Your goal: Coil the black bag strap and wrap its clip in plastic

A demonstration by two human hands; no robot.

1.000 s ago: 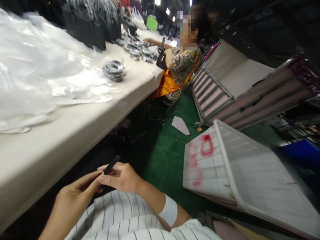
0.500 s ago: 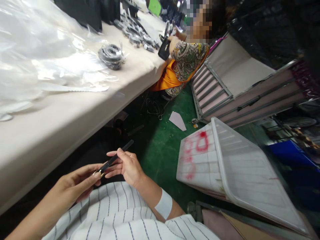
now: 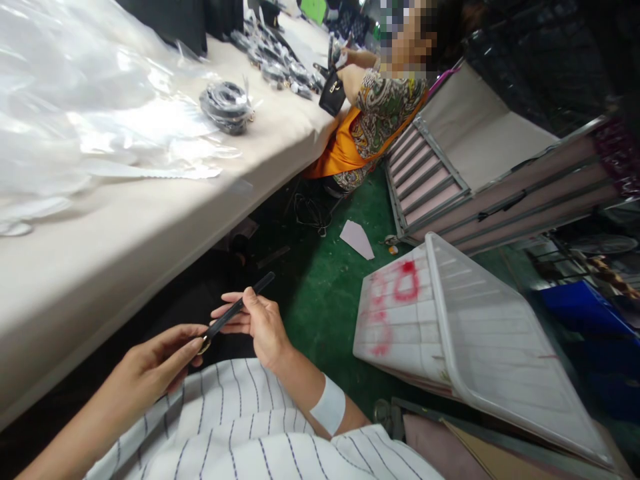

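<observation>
A short black strap (image 3: 227, 315) with gold-coloured metal at its near end slants between my hands, in front of my striped clothing. My left hand (image 3: 165, 357) pinches the metal end between thumb and fingers. Farther up the strap, my right hand (image 3: 263, 325) grips it with the thumb on top and the fingers beneath, partly spread. The strap's free tip sticks out past my right thumb. Both hands are held low, beside the edge of the cloth-covered table (image 3: 165, 220).
Clear plastic bags (image 3: 100, 100) and a coiled black strap bundle (image 3: 227, 107) lie on the table. Beyond, a co-worker in an orange apron (image 3: 345, 150) holds a black bag (image 3: 332, 93). To my right stands a large white bin (image 3: 400, 307) near a metal-framed cart (image 3: 430, 173).
My right hand has shifted slightly up and to the right along with the strap. My left hand keeps its pinch on the metal end. The view has moved a little.
</observation>
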